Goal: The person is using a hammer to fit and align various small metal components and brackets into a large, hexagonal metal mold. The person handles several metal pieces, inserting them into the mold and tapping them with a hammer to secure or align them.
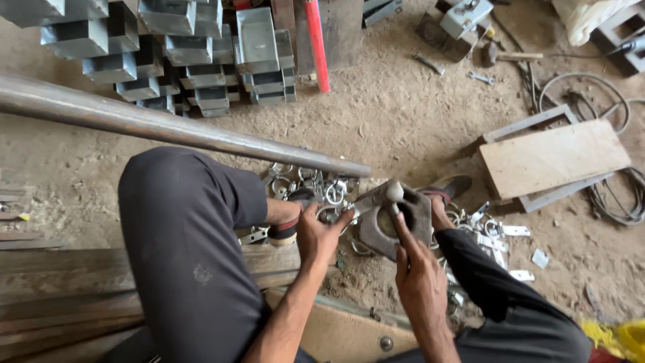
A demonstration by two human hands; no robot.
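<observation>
Running across the scene: a long steel pipe (181, 131) slanted from the left edge toward the middle, above the person's knee.
Stack behind: grey metal box sections (168, 47) were piled at the top left, with a red rod (317, 44) lying beside them.
Board: a flat wooden board (554, 158) lay on a metal frame at the right, well apart from the hands, with coiled cable just beyond it.
Block: a dark, heavy metal block (400, 222) sat on the dirt floor between the person's feet, tilted, with a hollow in its face.
Right hand: the right hand (420, 279) was closed around a metal tool with a rounded head (394, 193), held upright over the block's hollow.
Left hand: the left hand (321, 232) pinched a small ring-shaped clamp (329, 214) at the block's left edge, fingers curled on it.
Loose parts: shiny clamps (316, 185) lay heaped just behind the block, and flat plates (500, 235) were scattered to its right.
</observation>
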